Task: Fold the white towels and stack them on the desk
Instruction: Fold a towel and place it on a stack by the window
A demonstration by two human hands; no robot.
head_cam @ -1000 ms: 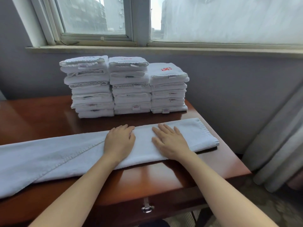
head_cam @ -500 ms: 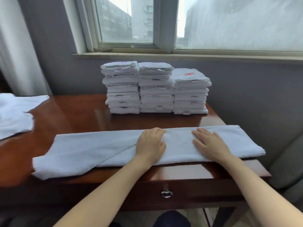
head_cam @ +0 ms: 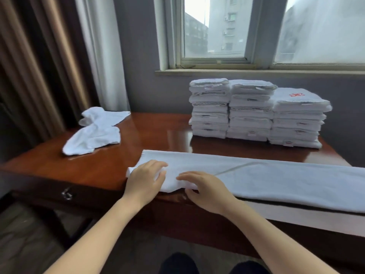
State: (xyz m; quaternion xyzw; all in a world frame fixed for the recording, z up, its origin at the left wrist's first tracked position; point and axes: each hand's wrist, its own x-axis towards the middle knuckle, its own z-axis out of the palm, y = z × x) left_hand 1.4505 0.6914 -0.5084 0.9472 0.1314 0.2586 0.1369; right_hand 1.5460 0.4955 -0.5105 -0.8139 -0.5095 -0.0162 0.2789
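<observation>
**Both hands shift to the towel's left end, ready for the cross fold**

Nearest the person, the left hand (head_cam: 146,180) lies on the left end of the long towel (head_cam: 276,178), its fingers (head_cam: 158,165) lightly bent, a little apart and resting on the cloth, holding nothing. Just beside it, the right hand (head_cam: 207,189) arches over the towel's front edge. Its fingers (head_cam: 187,176) are spread on top and the thumb is down at the rumpled hem, and I cannot tell whether it is already pinching the cloth.

A second ago both hands were pressed flat further along the strip toward its right end. They have since travelled to this end. That suggests the lengthwise fold is smoothed and settled, and the next step is probably to lift this end and carry it across.

The towel lies as a narrow band along the front of the tabletop (head_cam: 138,133) and runs out of view on the right. Further back on the left is a crumpled white towel (head_cam: 94,133), not yet folded. At the back right, three stacks of folded towels (head_cam: 250,111) stand side by side below the window (head_cam: 215,32), so most of the job looks done.

The top towel of the right-hand stack carries a red embroidered mark (head_cam: 296,94), which is too blurred to read. Small sewn tags (head_cam: 288,143) show on the fronts of the stacks, and their print is illegible.
</observation>
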